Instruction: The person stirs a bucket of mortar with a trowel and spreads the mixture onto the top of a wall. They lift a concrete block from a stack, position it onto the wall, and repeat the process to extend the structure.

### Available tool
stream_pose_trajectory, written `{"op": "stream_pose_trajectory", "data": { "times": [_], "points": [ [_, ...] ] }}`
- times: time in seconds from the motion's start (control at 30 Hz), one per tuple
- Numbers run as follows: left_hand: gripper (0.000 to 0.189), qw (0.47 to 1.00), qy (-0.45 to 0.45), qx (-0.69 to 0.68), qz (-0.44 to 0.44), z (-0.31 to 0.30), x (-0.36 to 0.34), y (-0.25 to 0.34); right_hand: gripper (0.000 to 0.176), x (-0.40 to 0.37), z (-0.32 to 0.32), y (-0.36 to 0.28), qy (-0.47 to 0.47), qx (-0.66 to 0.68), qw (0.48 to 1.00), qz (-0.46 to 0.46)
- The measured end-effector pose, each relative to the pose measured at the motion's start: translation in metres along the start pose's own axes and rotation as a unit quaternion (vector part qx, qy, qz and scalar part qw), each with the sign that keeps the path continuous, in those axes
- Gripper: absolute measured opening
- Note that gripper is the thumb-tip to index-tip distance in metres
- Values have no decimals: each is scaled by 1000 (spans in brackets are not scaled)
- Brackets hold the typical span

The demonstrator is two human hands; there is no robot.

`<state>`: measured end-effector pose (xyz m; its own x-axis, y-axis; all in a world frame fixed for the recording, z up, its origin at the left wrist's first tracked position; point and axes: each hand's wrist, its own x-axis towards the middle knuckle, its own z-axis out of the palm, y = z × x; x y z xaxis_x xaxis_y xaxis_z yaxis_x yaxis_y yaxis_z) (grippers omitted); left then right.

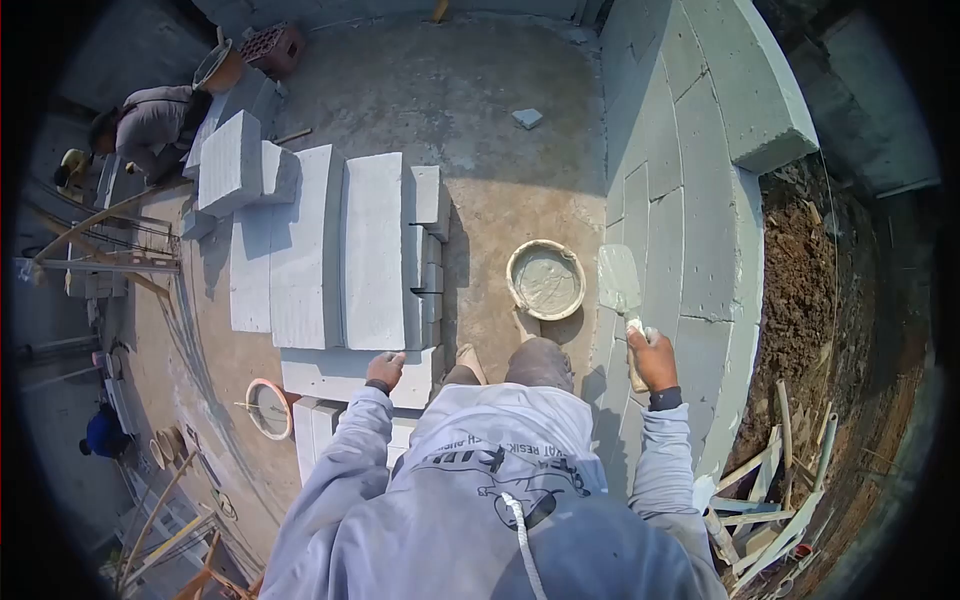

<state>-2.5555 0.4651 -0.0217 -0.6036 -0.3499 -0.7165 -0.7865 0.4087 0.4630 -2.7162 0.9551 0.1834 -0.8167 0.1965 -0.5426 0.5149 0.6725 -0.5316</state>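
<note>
My right hand (654, 358) is wrapped round the handle of a trowel (619, 280). The trowel's blade, coated in pale mortar, points away from me beside the wall of light grey blocks (665, 240). To its left, on the floor by my feet, stands a round bucket (546, 281) with wet grey mortar inside. My left hand (385, 369) is closed, with nothing visible in it, over the near end of the stacked blocks (374, 250).
A second tub (269, 409) with an orange rim stands left of the stack. A block fragment (527, 119) lies on the floor. Beyond the wall are soil (805, 270) and scrap wood (765, 490). One person (155, 125) bends at upper left; another (105, 432) is farther off.
</note>
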Motion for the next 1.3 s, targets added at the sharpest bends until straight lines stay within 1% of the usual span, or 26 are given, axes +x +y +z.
{"op": "stream_pose_trajectory", "data": {
  "times": [0.03,0.07,0.13,0.17,0.23,0.27,0.3,0.33,0.4,0.43,0.5,0.57,0.63,0.7,0.73,0.83,0.9,0.93,0.97,1.03,1.07,1.1,1.13,1.17,1.2,1.3],
  "points": [
    [43,998,33,61,-2,10,-1,-27,46,27,29,-4,-37,-65,997,-3],
    [46,999,32,16,-24,13,-19,-30,45,58,63,7,-53,-135,989,-4],
    [43,993,52,-1,-107,6,-69,1,43,127,124,43,-53,-267,962,-4],
    [41,988,52,-25,-141,9,-84,8,41,155,142,55,-97,-295,950,9],
    [40,983,75,-48,-163,23,-110,17,37,205,182,72,-174,-345,921,48],
    [41,977,43,-47,-201,28,-117,23,36,220,199,74,-194,-402,894,25],
    [42,977,48,-30,-205,36,-123,32,36,229,208,69,-210,-454,866,5],
    [43,977,27,-25,-210,43,-124,38,36,238,220,72,-223,-506,833,-13],
    [43,977,15,-24,-210,55,-111,55,38,260,258,122,-229,-563,790,-84],
    [42,977,10,-38,-210,65,-101,56,40,265,269,133,-227,-592,764,-119],
    [42,976,41,-47,-211,88,-74,41,37,269,282,151,-263,-571,772,-90],
    [42,972,82,-87,-203,98,-50,36,35,252,275,124,-272,-574,767,-87],
    [44,951,146,-141,-232,103,-24,31,35,254,276,128,-271,-549,779,-135],
    [47,928,213,-146,-268,109,3,6,38,254,269,80,-297,-505,797,-145],
    [51,909,268,-147,-282,99,15,12,39,265,272,78,-274,-481,812,-184],
    [56,849,346,-194,-348,96,59,-30,35,286,286,-35,-273,-413,847,-196],
    [57,812,309,-284,-406,100,87,-84,38,331,322,-76,-197,-299,873,-331],
    [58,798,263,-335,-427,98,93,-110,40,345,342,-122,-230,-205,901,-304],
    [60,760,283,-382,-443,96,102,-113,42,358,366,-171,-204,-209,903,-316],
    [63,673,326,-467,-472,74,115,-106,54,391,420,-251,-184,-151,915,-326],
    [65,646,322,-496,-483,63,119,-98,60,409,447,-287,-139,-177,896,-384],
    [65,626,322,-519,-484,65,124,-102,65,435,476,-313,-110,-194,882,-416],
    [65,607,322,-542,-484,70,126,-107,69,459,502,-338,-110,-172,883,-422],
    [65,587,322,-562,-485,77,125,-111,69,465,523,-364,-173,-122,895,-393],
    [65,592,316,-559,-487,92,126,-121,70,465,537,-385,-234,-71,901,-359],
    [63,476,347,-630,-506,93,142,-81,69,460,567,-401,-311,-86,926,-197]
  ]
}}
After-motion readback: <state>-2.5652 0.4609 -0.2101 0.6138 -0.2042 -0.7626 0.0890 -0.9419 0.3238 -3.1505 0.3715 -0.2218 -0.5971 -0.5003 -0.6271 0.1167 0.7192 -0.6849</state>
